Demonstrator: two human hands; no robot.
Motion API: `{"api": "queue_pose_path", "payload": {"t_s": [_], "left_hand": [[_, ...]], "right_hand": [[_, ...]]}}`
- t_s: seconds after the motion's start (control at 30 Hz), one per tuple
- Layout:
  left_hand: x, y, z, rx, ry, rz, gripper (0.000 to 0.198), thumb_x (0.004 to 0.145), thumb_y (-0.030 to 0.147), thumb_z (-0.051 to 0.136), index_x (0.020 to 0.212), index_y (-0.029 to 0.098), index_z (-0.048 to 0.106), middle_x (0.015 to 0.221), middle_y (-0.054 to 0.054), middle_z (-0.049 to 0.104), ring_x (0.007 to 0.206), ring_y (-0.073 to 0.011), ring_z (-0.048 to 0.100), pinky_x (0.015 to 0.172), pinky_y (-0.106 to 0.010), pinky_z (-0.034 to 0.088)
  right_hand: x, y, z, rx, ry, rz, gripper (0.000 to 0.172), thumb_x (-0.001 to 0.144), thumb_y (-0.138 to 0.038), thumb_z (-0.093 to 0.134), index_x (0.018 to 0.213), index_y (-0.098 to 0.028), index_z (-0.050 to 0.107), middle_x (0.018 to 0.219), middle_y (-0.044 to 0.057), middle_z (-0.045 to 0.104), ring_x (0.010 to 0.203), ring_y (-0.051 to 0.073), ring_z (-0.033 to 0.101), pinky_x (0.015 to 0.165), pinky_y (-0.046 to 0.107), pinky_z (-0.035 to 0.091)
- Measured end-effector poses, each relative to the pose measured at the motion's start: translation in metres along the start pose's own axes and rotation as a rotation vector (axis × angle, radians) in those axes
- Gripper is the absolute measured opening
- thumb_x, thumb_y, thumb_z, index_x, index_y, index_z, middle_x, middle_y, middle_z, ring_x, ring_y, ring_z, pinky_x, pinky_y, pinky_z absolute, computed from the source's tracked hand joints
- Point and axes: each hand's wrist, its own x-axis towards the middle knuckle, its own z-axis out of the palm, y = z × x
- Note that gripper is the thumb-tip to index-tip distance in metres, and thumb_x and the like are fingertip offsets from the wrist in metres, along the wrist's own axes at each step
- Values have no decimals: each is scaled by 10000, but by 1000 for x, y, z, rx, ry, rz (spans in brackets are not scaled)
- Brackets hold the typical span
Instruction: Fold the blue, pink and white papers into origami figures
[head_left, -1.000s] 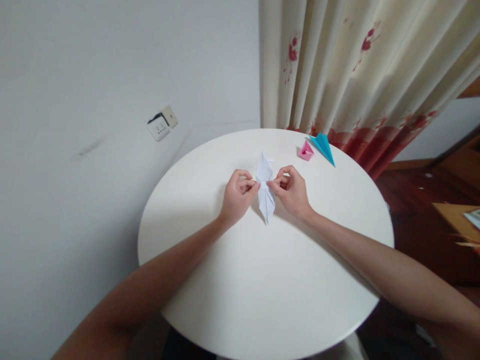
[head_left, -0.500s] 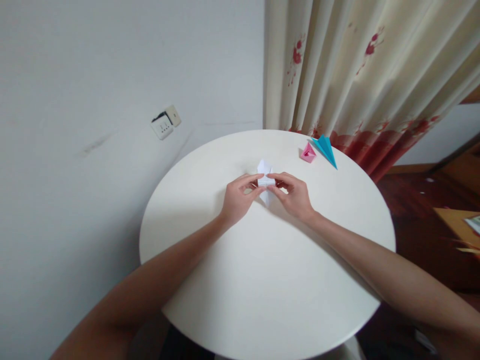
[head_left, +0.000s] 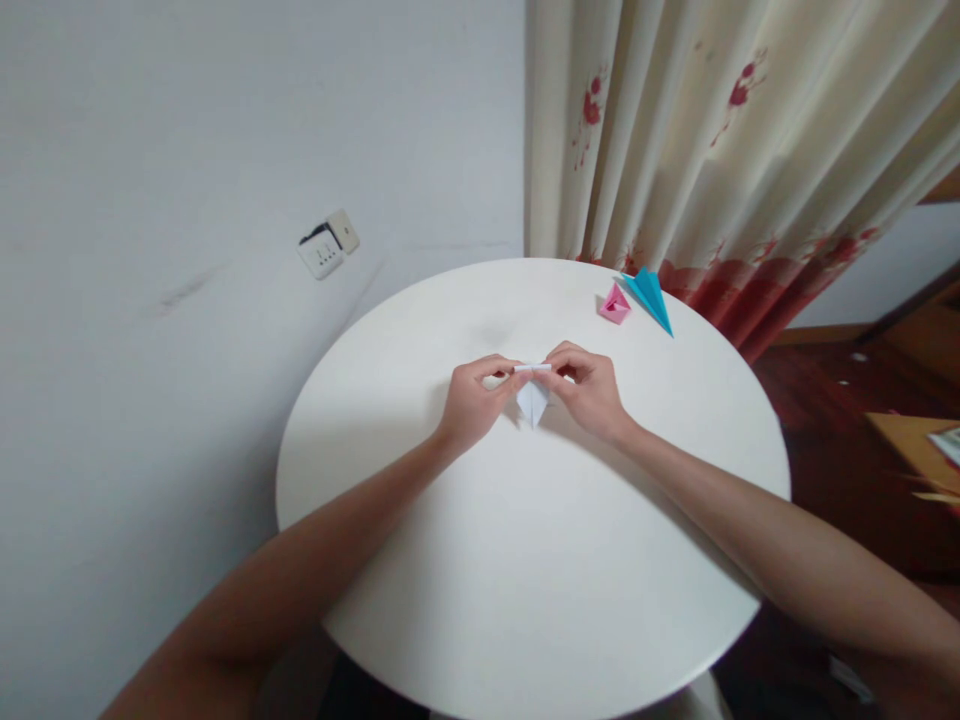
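Note:
A small piece of folded white paper (head_left: 532, 402) is held between my two hands above the middle of the round table. Its upper edge is a straight fold, and a pointed part with a centre crease hangs toward me. My left hand (head_left: 477, 398) pinches the left end of the fold between thumb and fingers. On the right end, my right hand (head_left: 589, 388) grips in the same way, thumb on the near side. The far side of the paper is hidden behind the fold and fingers.
The white round table (head_left: 540, 560) stands against the wall. Near its back right edge lie a pink folded paper piece (head_left: 615, 304) and a blue paper plane (head_left: 651, 298). A curtain (head_left: 675, 150) hangs behind them. A wall socket (head_left: 321, 254) is at the left.
The white paper has tilted: its far flap no longer shows, and the near pointed part now faces me. My hands remain at its two ends, thumbs closer to the fold.

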Motion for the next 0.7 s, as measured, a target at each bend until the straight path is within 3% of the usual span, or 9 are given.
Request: {"api": "queue_pose_path", "payload": {"t_s": [0.2,0.4,0.5,0.63,0.7], "left_hand": [[-2,-1,4,-105,82,-142,295,779,459,778,766,164,767,758,-46,745,685,-173,648,637,-277,507],[-3,-8,7,-292,-48,-317,379,734,499,818,860,146,761,803,-72,753,732,-200,698,740,-333,563],[-3,-10,7,-367,-45,-418,441,672,456,870,933,124,742,839,-97,760,758,-216,716,770,-365,575],[-1,-6,4,-436,-5,-518,586,636,367,888,1124,137,659,832,-87,762,746,-212,722,734,-358,571],[0,-4,3,-458,-34,-557,534,649,329,866,1099,156,636,813,-74,757,731,-202,720,716,-340,561]], "right_hand": [[-4,-2,10,170,-66,287,458,741,-616,755,655,-182,637,585,-4,592,543,129,504,507,265,385],[-5,4,7,141,-1,381,449,689,-580,795,591,-175,628,581,14,605,538,128,514,513,269,393],[-4,9,6,181,-14,473,417,700,-553,787,622,-169,646,622,29,641,561,137,550,547,282,436],[-1,10,5,212,5,411,349,698,-424,789,937,-185,699,555,-54,587,528,118,522,537,256,427],[1,9,4,211,-28,357,318,705,-374,769,953,-188,702,523,-76,549,500,103,483,520,243,405]]}}
